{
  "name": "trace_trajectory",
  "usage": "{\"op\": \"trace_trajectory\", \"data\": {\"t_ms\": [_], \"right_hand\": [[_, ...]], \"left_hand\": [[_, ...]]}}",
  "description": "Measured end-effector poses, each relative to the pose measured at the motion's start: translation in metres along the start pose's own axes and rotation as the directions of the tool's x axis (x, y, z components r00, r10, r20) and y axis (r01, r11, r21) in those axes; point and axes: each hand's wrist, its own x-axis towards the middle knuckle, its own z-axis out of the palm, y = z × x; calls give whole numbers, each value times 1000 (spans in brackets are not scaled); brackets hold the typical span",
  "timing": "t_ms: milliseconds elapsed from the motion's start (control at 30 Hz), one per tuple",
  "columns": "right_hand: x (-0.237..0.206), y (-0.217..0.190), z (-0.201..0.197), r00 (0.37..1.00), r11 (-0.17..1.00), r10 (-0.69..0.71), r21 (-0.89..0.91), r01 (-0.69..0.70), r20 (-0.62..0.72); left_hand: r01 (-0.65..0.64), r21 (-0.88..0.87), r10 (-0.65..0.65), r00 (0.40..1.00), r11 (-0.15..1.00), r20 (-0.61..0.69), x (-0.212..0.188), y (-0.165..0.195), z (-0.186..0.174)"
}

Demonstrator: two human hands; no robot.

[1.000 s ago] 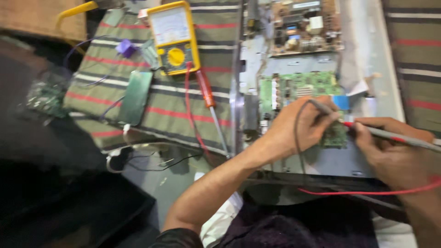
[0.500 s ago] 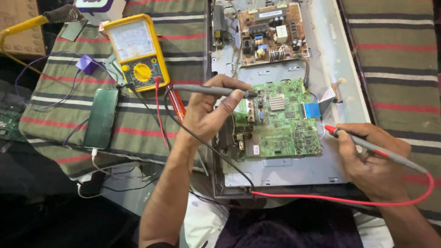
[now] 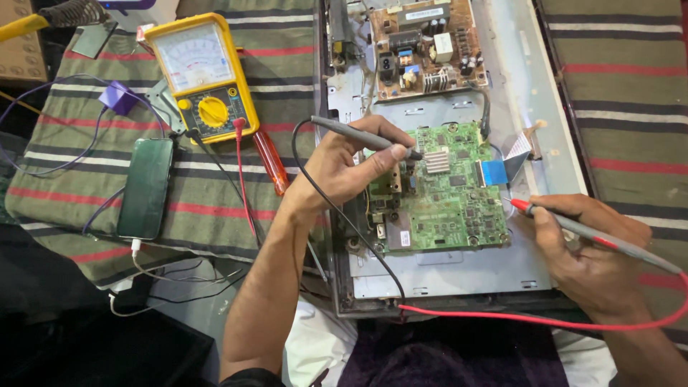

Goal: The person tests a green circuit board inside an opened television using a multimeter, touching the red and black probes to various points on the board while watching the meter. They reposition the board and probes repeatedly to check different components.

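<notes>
- left hand grip closed on black probe, tip at green circuit board
- right hand grip closed on red probe, tip just right of board
- probes light, stiff; hold mid-shaft

electronics repair workshop, yellow analog multimeter, bare circuit boards in an opened metal chassis, screwdriver
</notes>
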Motion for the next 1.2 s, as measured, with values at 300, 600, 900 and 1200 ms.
{"op": "trace_trajectory", "data": {"t_ms": [300, 600, 900, 1200], "right_hand": [[5, -7, -1, 1000, 999, -27, -44, 27, 11], [5, -47, 25, 984, 999, -46, 5, 46, 172], [21, -52, 42, 973, 980, -196, -10, 199, 121], [21, -49, 45, 957, 962, -270, -16, 273, 109]], "left_hand": [[-73, 66, 62, 987, 995, 151, -5, 5, 3], [-356, 309, 279, 923, 882, 266, -3, 5, 1], [-363, 369, 289, 926, 855, 243, -6, 6, 6], [-353, 419, 271, 931, 837, 244, -7, 5, 8]]}}
